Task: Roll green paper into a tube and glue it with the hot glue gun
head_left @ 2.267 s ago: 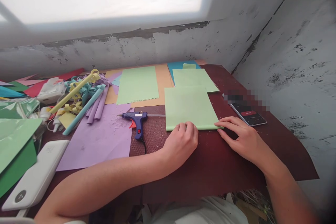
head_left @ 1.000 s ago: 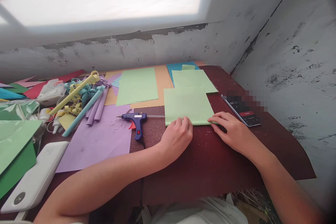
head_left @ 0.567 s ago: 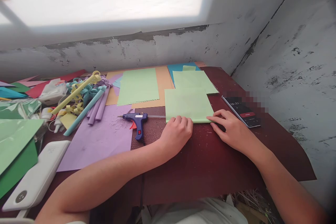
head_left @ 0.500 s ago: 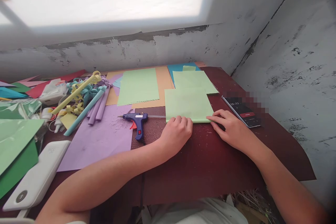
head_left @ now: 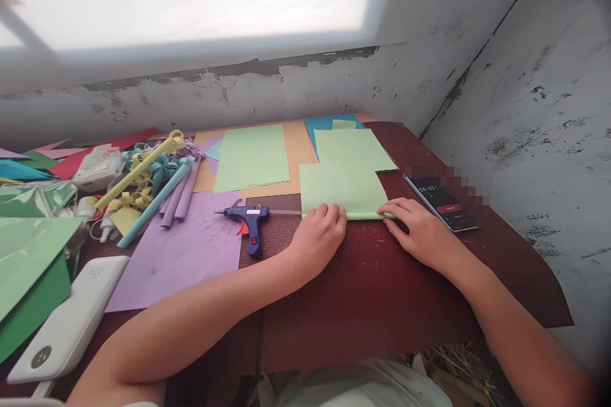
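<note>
A light green sheet of paper [head_left: 341, 187] lies in front of me, its near edge curled into a narrow roll. My left hand [head_left: 321, 229] has its fingers bent over the left end of that roll. At the right end, my right hand [head_left: 415, 226] pinches the roll between thumb and fingers. Left of the sheet lies a blue glue gun [head_left: 255, 229] with a red trigger, its clear glue stick pointing toward the paper. Behind, another light green sheet [head_left: 356, 146] is partly overlapped by the one I hold.
A phone [head_left: 442, 203] showing a timer lies to the right. On the left are a purple sheet [head_left: 176, 267], purple paper tubes [head_left: 186, 191], a blue tube [head_left: 155, 203], a yellow tube [head_left: 138, 168] and a white power bank [head_left: 69, 318]. Green sheets [head_left: 252, 156] rest at the back.
The rolled near edge has shifted slightly away from me and looks a little thicker. Both hands keep their hold on it, the left having moved slightly forward.
</note>
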Motion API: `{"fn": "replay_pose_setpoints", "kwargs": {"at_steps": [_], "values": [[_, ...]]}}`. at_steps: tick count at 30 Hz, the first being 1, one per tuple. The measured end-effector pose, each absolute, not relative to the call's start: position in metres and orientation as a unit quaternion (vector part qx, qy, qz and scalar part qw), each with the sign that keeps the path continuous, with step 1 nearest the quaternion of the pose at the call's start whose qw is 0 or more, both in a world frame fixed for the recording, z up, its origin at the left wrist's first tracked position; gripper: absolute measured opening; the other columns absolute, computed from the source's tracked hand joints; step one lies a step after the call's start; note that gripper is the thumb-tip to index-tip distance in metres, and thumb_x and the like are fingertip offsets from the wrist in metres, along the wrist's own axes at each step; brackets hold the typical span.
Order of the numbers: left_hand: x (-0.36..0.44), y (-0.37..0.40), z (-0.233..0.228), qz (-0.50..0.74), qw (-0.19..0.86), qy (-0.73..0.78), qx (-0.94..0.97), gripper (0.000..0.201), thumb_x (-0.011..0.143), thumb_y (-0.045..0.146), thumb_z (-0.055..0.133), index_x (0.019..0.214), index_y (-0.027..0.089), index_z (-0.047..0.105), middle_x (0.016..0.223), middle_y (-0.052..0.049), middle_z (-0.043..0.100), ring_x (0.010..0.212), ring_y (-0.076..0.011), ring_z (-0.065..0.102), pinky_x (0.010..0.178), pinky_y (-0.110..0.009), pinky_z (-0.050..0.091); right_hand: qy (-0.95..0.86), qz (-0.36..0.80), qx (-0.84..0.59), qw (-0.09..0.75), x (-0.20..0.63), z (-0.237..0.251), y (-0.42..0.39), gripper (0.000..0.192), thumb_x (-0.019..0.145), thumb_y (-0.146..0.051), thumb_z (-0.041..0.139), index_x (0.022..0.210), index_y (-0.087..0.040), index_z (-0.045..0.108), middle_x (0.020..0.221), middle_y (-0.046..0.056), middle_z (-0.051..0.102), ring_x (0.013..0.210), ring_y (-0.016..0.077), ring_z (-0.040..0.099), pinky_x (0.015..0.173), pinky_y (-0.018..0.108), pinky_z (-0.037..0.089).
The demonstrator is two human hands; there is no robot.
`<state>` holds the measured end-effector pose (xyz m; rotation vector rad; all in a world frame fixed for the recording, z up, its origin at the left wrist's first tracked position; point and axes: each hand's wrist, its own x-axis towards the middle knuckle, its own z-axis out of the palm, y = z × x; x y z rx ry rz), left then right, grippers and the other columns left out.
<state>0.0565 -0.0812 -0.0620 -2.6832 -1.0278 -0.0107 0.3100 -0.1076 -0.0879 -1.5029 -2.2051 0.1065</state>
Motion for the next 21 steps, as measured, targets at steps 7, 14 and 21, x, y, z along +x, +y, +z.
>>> {"fn": "replay_pose_setpoints", "kwargs": {"at_steps": [7,14,21], "values": [[0.056,-0.080,-0.064,-0.010,0.139,-0.357,-0.924,0.018,0.091,0.000,0.053,0.102,0.013,0.058,0.094,-0.008,0.063,0.086,-0.0222,0.062,0.070,-0.034,0.045,-0.807,0.042,-0.544,0.226,0.312,-0.089,-0.100,0.025,0.105,-0.026,0.044,0.115,-0.024,0.067,0.113,0.009,0.069,0.104,0.0269,0.066,0.091,0.045,0.055],[0.056,-0.084,-0.063,-0.012,0.139,-0.347,-0.927,0.020,0.088,-0.003,0.053,0.100,0.013,0.057,0.091,-0.007,0.062,0.083,-0.0218,0.062,0.067,-0.033,0.045,-0.807,0.064,-0.546,0.213,0.314,-0.084,-0.102,0.025,0.106,-0.028,0.042,0.114,-0.024,0.066,0.114,0.008,0.070,0.107,0.0268,0.065,0.093,0.046,0.054],[0.058,-0.108,-0.056,0.005,0.142,-0.333,-0.932,0.016,0.088,0.000,0.055,0.098,0.012,0.059,0.087,-0.007,0.061,0.079,-0.0209,0.063,0.063,-0.031,0.046,-0.803,0.092,-0.550,0.207,0.314,-0.076,-0.121,0.024,0.106,-0.029,0.043,0.111,-0.025,0.066,0.112,0.008,0.071,0.107,0.0271,0.066,0.093,0.045,0.054]]}}
